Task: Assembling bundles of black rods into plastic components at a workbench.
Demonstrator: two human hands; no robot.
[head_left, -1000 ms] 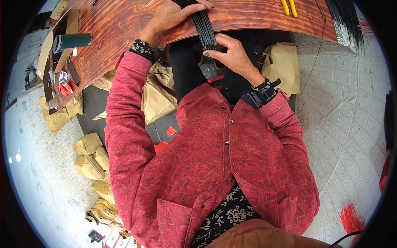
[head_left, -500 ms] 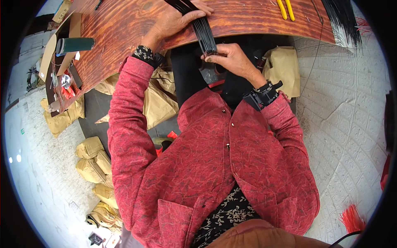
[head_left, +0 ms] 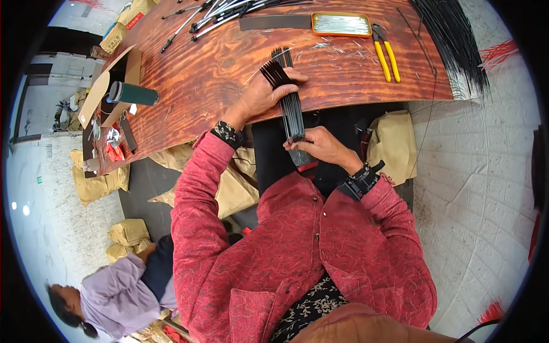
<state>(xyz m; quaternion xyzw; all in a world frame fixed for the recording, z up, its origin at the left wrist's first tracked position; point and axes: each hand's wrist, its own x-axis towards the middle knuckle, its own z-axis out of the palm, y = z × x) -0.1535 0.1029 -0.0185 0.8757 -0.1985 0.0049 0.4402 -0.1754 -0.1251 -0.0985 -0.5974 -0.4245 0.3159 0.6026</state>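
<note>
— So what's held?
— Thin black rods bundle (head_left: 290, 103); left hand (head_left: 260, 97) and right hand (head_left: 320, 146) both wrapped around it, crossing the table (head_left: 200, 74) near edge. Bare wood beyond.

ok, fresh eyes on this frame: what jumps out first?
The bundle of thin black rods at the near edge of the wooden table, gripped by the left hand above and the right hand at its lower end. Then the yellow-handled pliers beside a flat orange-rimmed tin at the table's far side, and a big sheaf of black strands on the right.
</note>
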